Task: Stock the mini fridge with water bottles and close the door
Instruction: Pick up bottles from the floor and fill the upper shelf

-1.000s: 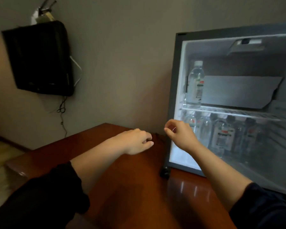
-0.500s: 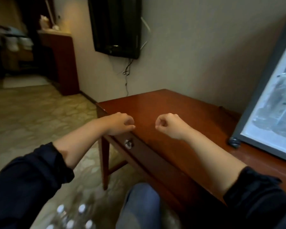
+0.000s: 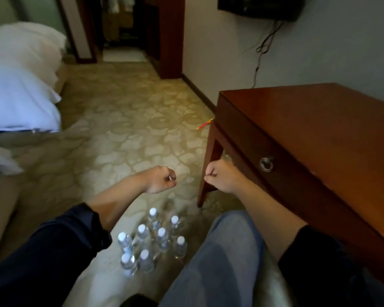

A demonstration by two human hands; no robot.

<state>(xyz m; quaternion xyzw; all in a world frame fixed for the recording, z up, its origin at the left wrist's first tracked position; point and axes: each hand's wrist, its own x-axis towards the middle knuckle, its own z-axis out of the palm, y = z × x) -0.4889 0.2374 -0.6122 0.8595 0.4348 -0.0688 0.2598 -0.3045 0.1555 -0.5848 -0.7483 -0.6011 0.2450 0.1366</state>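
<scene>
Several clear water bottles [image 3: 152, 240] with white caps stand upright in a cluster on the carpet near my knee. My left hand [image 3: 160, 179] hovers above and beyond them, its fingers curled into a loose fist with nothing in it. My right hand [image 3: 221, 177] is level with it to the right, also fisted and holding nothing, just in front of the table's corner leg. The mini fridge is out of view.
A brown wooden table [image 3: 319, 120] with a drawer and round metal pull [image 3: 266, 164] fills the right side. A bed with white bedding [image 3: 20, 85] lies at the left. My knee in grey trousers [image 3: 222, 258] is beside the bottles. Patterned carpet [image 3: 131, 129] stretches ahead.
My view has swung left and down, away from the open fridge, to the floor where the bottles stand. Both hands stay fisted and have dropped from over the tabletop to beside the table.
</scene>
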